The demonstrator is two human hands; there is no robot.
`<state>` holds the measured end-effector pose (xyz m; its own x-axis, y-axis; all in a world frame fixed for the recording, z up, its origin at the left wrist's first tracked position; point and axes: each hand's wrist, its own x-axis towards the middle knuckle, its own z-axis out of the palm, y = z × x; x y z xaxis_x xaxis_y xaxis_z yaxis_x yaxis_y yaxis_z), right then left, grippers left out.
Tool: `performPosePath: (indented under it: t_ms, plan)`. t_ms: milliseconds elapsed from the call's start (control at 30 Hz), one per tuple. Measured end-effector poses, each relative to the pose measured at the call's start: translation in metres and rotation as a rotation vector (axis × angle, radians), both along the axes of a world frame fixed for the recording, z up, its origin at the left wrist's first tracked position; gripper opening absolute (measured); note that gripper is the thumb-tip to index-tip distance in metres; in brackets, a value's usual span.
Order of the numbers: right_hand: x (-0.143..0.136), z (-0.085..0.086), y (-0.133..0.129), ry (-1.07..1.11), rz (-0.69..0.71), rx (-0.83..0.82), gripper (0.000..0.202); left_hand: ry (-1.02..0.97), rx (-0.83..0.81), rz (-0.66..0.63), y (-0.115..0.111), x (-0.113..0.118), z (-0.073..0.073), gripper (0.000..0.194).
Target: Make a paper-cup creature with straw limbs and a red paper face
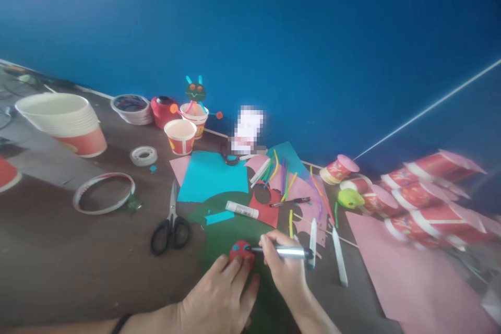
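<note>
A small red paper circle point(241, 250) with blue spots lies on dark green paper point(219, 235). My left hand point(221, 292) presses on its lower edge, fingers spread flat. In my right hand point(284, 266) is a silver and black marker point(291, 252), its dark tip touching the circle's right blue spot. Just above lie a white glue stick point(241, 210), a blue paper strip point(219, 217) and a red paper piece point(270, 211). Black-handled scissors point(171, 224) rest to the left of the green paper.
Paper cups point(78, 138) stand stacked at the left, near a white tape roll point(143, 156) and a paper ring point(105, 193). Covered red cups point(426, 198) and pink paper point(407, 271) are at the right. A blue wall point(250, 36) rises behind.
</note>
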<state>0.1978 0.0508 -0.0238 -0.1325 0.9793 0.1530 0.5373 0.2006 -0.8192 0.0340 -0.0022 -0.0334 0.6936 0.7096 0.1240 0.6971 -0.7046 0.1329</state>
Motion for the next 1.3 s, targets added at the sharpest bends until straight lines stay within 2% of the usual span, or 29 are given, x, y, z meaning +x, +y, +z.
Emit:
performPosePath:
  t_ms: [133, 267, 500, 700, 1167, 1300]
  plan:
    - [-0.001, 0.003, -0.001, 0.011, 0.008, -0.003, 0.031, 0.011, 0.011, -0.043, 0.003, -0.003, -0.003, 0.046]
    - [-0.001, 0.006, -0.001, 0.002, 0.032, -0.029, 0.030, 0.027, 0.023, -0.050, 0.004, -0.004, 0.001, 0.047]
    - [0.000, -0.002, -0.001, 0.006, -0.004, -0.012, 0.029, 0.008, 0.005, 0.001, 0.002, -0.001, 0.009, 0.046]
    - [-0.002, 0.000, 0.000, 0.019, -0.004, -0.018, 0.029, 0.041, -0.024, -0.036, 0.004, -0.001, 0.010, 0.047]
    - [0.001, -0.003, -0.001, 0.036, 0.028, -0.036, 0.028, -0.007, 0.059, 0.009, 0.003, -0.001, 0.007, 0.046]
    - [0.002, -0.003, 0.001, 0.067, -0.028, -0.017, 0.029, 0.009, 0.067, -0.024, 0.006, -0.002, 0.005, 0.048]
